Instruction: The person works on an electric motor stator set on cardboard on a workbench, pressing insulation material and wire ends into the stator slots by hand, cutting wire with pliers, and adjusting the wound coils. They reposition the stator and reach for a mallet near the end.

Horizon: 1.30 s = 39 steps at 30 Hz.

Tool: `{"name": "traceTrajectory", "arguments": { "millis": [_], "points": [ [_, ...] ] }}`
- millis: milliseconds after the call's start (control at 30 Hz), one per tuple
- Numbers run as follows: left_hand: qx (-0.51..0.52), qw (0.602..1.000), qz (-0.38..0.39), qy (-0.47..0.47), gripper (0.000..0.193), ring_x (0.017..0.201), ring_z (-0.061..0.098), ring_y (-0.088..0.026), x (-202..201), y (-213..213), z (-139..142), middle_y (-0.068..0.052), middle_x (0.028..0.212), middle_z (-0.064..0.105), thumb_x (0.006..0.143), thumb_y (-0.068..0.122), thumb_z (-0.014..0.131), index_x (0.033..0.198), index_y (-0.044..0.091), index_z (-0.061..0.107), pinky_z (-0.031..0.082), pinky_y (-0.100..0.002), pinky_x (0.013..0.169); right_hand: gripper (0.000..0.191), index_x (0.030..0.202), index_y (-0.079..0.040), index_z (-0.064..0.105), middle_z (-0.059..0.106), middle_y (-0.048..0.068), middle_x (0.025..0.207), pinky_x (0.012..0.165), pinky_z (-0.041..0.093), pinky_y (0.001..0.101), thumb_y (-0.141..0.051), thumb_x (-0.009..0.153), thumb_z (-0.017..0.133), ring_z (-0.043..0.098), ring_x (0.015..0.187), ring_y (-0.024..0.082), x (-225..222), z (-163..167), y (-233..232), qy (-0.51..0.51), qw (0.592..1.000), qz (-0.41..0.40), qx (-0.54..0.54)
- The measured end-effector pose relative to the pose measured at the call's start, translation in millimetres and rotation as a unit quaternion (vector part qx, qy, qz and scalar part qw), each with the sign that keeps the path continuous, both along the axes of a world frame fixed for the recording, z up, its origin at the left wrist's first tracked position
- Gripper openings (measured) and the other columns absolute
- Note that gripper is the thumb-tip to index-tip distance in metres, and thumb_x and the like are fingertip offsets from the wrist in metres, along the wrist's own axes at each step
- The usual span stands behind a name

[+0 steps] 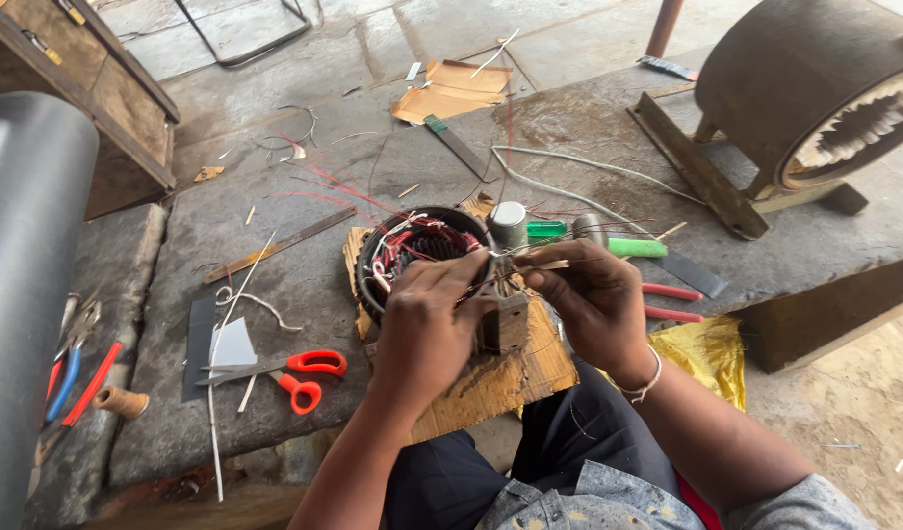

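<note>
Both hands over the small motor stator (422,257) on its cardboard scrap (510,378): left hand (427,329) pinching wires at the rim, right hand (591,299) gripping what looks like a thin wire strand (orange scissors (309,376) nearby on the worktop (304,265)).

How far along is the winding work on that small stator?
Done: coils and red leads already sit in the small stator. In hand: the left hand and right hand pinch thin wires at its rim. Left: loose wire ends still stick out untied; the scissors lie unused.
</note>
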<state>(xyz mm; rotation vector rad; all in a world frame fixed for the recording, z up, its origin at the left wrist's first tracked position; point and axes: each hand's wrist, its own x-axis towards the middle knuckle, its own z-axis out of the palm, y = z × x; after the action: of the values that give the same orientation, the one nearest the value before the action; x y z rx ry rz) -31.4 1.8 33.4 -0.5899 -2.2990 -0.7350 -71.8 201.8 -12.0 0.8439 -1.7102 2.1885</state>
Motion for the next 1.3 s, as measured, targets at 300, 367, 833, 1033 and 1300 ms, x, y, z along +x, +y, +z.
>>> {"name": "traceTrajectory", "arguments": {
  "millis": [300,367,833,1033,1300],
  "points": [
    [0.062,0.994,0.005,-0.085,0.048,0.101,0.069,-0.034,6,-41,-19,-0.014,0.107,0.076,0.081,0.01,0.08,0.128,0.006,0.07,0.054,-0.043,0.088,0.011,0.106,0.001,0.073,0.075,0.006,0.108,0.091,0.061,0.0265,0.002,0.096,0.07,0.072,0.1,0.009,-17,5,-41,0.072,0.983,0.02,0.167],
    [0.093,0.992,0.001,-0.083,0.043,0.098,0.071,-0.031,5,-42,-23,-0.013,0.103,0.076,0.083,0.009,0.079,0.125,0.006,0.071,0.056,-0.041,0.084,0.012,0.107,0.001,0.072,0.076,0.005,0.107,0.089,0.061,0.0264,0.001,0.095,0.07,0.072,0.098,0.009,-18,5,-43,0.044,0.985,0.045,0.158],
    [0.07,0.997,-0.002,-0.013,0.022,0.093,0.072,-0.031,-7,-41,-36,-0.013,0.098,0.076,0.086,0.0,0.073,0.108,0.003,0.077,0.057,-0.041,0.084,0.01,0.103,0.002,0.071,0.076,0.005,0.099,0.084,0.06,0.0256,-0.003,0.094,0.074,0.071,0.093,0.009,-16,0,-47,0.011,0.986,0.021,0.163],
    [0.122,0.989,-0.005,-0.084,0.037,0.093,0.073,-0.028,0,-40,-23,-0.013,0.103,0.074,0.086,0.003,0.074,0.122,0.006,0.072,0.058,-0.04,0.082,0.013,0.098,0.001,0.075,0.078,0.007,0.092,0.077,0.063,0.0262,-0.004,0.087,0.08,0.077,0.084,0.012,-15,14,-58,0.069,0.959,-0.033,0.273],
    [0.096,0.989,-0.092,-0.067,0.019,0.088,0.074,-0.025,-13,-51,-15,-0.008,0.096,0.078,0.09,0.014,0.078,0.109,0.011,0.078,0.059,-0.037,0.08,0.013,0.104,-0.001,0.075,0.075,0.01,0.1,0.082,0.058,0.0285,-0.003,0.091,0.075,0.073,0.094,0.014,3,45,-32,0.226,0.943,-0.056,0.239]
  ]
}}
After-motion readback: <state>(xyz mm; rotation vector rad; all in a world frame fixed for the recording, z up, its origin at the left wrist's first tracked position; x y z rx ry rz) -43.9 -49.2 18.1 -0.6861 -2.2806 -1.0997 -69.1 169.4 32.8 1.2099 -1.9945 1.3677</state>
